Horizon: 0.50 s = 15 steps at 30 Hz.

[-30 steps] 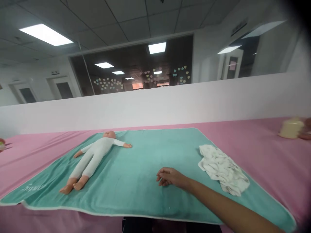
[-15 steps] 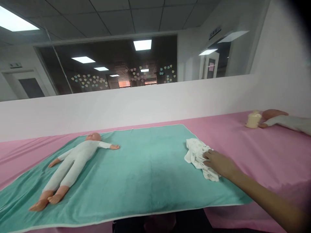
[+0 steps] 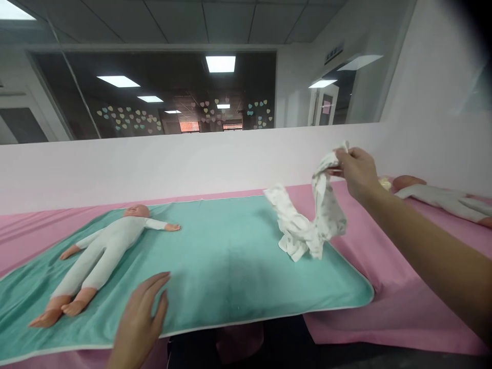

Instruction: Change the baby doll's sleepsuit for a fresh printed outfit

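My right hand (image 3: pixel 355 169) is raised above the table, pinching a white patterned baby garment (image 3: pixel 311 220) by one end. The cloth hangs down and its lower part still rests on the teal mat (image 3: pixel 230 256). Near the mat's front edge my left hand (image 3: pixel 140 318) lies open and flat, fingers stretched forward. On the left of the mat a baby doll (image 3: pixel 103 251) in a white suit lies on its back, arms spread.
A pink sheet (image 3: pixel 384 292) covers the long table, backed by a low white wall (image 3: pixel 192 159). At the far right a second doll (image 3: pixel 434 195) in white lies on the pink sheet. A dark gap shows below the mat's front edge.
My right hand went from the mat's middle to the garment, gripped it and lifted it off the mat. My left hand has come into view on the mat's front edge.
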Available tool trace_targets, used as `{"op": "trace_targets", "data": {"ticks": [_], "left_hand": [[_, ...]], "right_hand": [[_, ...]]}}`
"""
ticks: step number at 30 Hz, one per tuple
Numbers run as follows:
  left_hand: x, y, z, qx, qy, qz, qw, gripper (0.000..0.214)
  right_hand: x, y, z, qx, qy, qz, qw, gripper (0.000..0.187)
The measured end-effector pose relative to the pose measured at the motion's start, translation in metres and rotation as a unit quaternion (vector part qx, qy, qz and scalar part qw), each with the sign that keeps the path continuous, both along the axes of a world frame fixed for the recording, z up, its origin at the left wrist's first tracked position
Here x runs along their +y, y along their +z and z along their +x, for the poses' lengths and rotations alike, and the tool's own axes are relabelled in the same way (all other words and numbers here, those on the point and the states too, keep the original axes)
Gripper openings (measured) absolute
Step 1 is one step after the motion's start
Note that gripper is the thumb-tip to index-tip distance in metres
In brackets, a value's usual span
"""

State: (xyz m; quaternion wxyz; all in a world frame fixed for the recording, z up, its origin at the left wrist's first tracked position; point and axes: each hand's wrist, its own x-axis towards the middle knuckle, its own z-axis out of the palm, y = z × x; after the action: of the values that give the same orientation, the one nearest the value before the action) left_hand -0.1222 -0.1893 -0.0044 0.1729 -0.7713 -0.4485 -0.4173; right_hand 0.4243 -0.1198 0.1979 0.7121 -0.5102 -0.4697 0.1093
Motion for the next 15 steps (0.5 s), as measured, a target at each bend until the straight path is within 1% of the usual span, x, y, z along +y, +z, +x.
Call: {"op": "trace_targets", "data": {"ticks": [3,5,7,9,10,12,13,15], "left_hand": [[0.012,0.024,0.057,-0.008,-0.046,-0.083,0.995,0.032],[0.013,0.045,0.095,-0.031,-0.092,-0.162,0.982,0.030],[0.011,0.069,0.126,-0.078,-0.140,-0.255,0.953,0.032],[0.008,0.092,0.149,-0.133,-0.181,-0.332,0.916,0.044],[0.007,0.103,0.158,-0.157,-0.196,-0.351,0.902,0.051],[0.009,0.120,0.174,-0.196,-0.221,-0.350,0.889,0.060],[0.011,0.126,0.181,-0.215,-0.231,-0.341,0.885,0.065],[0.018,0.134,0.195,-0.255,-0.252,-0.331,0.873,0.075]], "right_hand": [[-0.004,0.040,-0.023,0.013,0.019,0.073,0.997,0.023],[-0.010,0.061,-0.044,0.004,0.059,0.089,0.994,0.021],[-0.017,0.075,-0.067,-0.017,0.127,0.086,0.988,0.022],[-0.024,0.085,-0.092,-0.040,0.198,0.079,0.976,0.024],[-0.027,0.088,-0.105,-0.049,0.228,0.077,0.969,0.025],[-0.034,0.092,-0.131,-0.059,0.281,0.081,0.954,0.026],[-0.037,0.094,-0.144,-0.063,0.304,0.085,0.947,0.027],[-0.040,0.094,-0.167,-0.080,0.347,0.091,0.930,0.027]]}}
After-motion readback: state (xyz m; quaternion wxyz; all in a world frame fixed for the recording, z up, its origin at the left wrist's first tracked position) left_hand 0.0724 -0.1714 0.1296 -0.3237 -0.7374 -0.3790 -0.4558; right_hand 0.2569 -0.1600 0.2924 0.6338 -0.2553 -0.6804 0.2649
